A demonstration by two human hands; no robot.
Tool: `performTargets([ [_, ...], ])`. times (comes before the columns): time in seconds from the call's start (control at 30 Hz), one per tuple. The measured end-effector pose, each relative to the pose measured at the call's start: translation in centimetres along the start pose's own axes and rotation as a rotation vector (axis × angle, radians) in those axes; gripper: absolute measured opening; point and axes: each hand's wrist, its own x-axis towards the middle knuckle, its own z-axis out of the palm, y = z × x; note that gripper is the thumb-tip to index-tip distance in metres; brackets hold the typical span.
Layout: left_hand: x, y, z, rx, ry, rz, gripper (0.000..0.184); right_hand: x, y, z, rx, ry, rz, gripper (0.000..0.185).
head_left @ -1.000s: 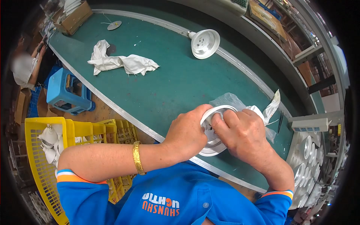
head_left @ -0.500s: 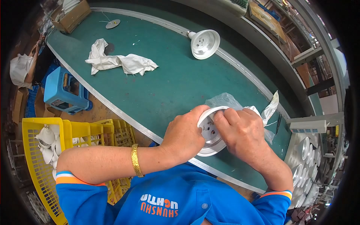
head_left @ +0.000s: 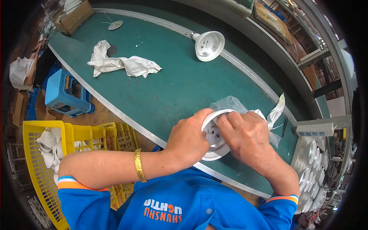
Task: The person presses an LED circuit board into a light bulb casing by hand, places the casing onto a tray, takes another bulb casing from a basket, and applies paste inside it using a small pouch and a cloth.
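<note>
Between my hands is a white bowl-shaped lamp housing (head_left: pixel 216 150), tilted so that its open side partly faces me, with small parts showing inside. My left hand (head_left: pixel 188 138) is closed around the housing's left rim. At the upper right rim my right hand (head_left: pixel 247 134) is closed, fingers curled over the edge and thumb inside; whether it pinches a small part too is hidden. Just beyond the hands, a clear plastic bag (head_left: pixel 229 102) lies on the green bench. A second lamp housing (head_left: pixel 209 46) with a screw base rests farther back.
A crumpled white cloth (head_left: pixel 134 66) lies on the green bench (head_left: pixel 168 92), near a round disc with a wire (head_left: pixel 115 25). Yellow crates (head_left: pixel 82 134) with white housings stand at left by a blue stool (head_left: pixel 63 92). Stacked housings (head_left: pixel 309 172) and a power strip (head_left: pixel 316 129) are at right.
My right hand has shifted very slightly at the rim of the lamp housing. My left hand keeps its hold, and the things on the bench stay in place.
</note>
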Motion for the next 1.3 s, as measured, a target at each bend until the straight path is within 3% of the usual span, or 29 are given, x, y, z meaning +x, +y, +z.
performTargets([
  [0.37, -0.1, -0.6, 0.3, -0.051, 0.069, 0.060, 0.044, -1.0, 0.2, 0.5, 0.025, -0.068, 0.169, 0.013],
  [0.87, -0.3, -1.9, 1.4, -0.093, 0.264, 0.276, 0.049, -2.0, -1.3, 2.2, 0.126, 0.135, 0.439, 0.015],
  [1.03, 0.0, -2.9, 2.1, -0.051, 0.411, 0.444, 0.048, -1.9, -2.0, 2.4, 0.230, 0.204, 0.567, 0.018],
  [1.3, -0.1, -3.1, 2.6, -0.038, 0.504, 0.507, 0.045, -1.9, -2.5, 2.8, 0.302, 0.267, 0.577, 0.018],
])
